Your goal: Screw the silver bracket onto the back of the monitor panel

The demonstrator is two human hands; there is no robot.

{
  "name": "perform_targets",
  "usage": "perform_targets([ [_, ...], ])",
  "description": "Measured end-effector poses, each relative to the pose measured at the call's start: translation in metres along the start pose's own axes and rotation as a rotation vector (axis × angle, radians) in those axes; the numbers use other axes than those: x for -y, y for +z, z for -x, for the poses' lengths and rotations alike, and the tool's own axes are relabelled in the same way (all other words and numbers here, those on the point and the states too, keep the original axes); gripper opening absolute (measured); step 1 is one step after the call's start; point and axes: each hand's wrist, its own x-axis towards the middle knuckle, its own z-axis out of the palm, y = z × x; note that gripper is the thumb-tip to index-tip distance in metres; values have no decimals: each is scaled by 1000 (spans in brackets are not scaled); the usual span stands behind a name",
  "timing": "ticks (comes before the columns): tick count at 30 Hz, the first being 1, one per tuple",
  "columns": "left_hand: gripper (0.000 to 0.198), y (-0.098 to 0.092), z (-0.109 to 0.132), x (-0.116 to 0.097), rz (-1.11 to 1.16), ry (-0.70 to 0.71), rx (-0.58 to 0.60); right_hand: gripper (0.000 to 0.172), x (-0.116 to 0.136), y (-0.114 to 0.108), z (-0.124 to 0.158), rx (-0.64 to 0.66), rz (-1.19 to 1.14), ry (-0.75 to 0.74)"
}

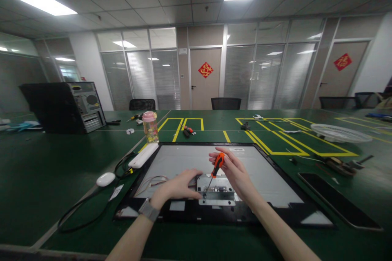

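In the head view, a flat monitor panel [269, 179] lies face down on the green table [45, 179], directly before the person, with its black frame around a pale grey back. The outer rear shell is already off, I judge, because the bare back and some thin wires at the left side are exposed. The small metal cover [218, 191] is still on the panel, near its front edge and in the middle, so the work looks to me in an early or middle part: the cover is not lifted and I cannot tell how many of its screws are out. The right hand [237, 173] has its fingers closed around the orange handle of a screwdriver [214, 171], which is tilted, and its tip touches the front left part of the metal cover. The left hand [179, 187] rests palm down on the panel just beside the cover, its fingers loose and gripping nothing; a wristwatch [149, 211] is on this wrist. The cover looks shiny and flat, with a few holes. To the left of the panel are a white power adapter [143, 155] and a black cable [79, 212]; farther back stands a bottle with pink lid [150, 126] and a computer case [65, 106].
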Motion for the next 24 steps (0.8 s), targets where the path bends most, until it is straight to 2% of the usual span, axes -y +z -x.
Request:
perform_targets([
  [4,76,1,0,2,10,-25,-1,33,-3,-4,-1,-10,59,-3],
  [11,77,2,-1,4,22,-32,1,22,-7,-8,-1,-45,150,-21],
  [18,77,2,-1,1,16,-52,-9,31,-8,-11,-2,-48,179,-31],
  [24,75,0,0,-1,17,-46,3,21,-10,-12,-3,-87,241,-64],
])
